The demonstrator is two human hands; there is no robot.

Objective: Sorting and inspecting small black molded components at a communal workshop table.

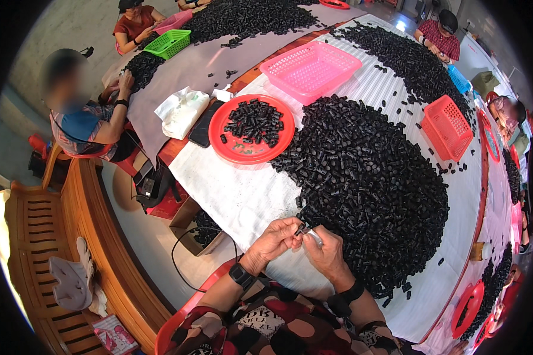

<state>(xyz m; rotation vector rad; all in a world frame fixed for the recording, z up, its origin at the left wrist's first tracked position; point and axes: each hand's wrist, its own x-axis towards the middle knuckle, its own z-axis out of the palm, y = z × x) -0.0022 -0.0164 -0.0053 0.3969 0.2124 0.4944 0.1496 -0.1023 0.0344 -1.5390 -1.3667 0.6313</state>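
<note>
Close together, both of my hands are at the near edge of a large heap of small black cylindrical pieces (367,183). One such black piece (300,229) is pinched in the fingertips of my left hand (276,239). My right hand (327,254) is closed just beside it, its thumb and fingers pressed together. Something pale shows at those fingers, too small to name. A white cloth (231,192) lies under the heap. Beyond my left hand, a round red plate (218,133) carries more black pieces (254,122).
A pink basket (305,97) stands behind the heap, a coral-red basket (448,127) to its right. A white tissue pack (180,112) and a dark phone (205,123) lie left of the plate. Other people work around the tables. A wooden bench (98,236) is at left.
</note>
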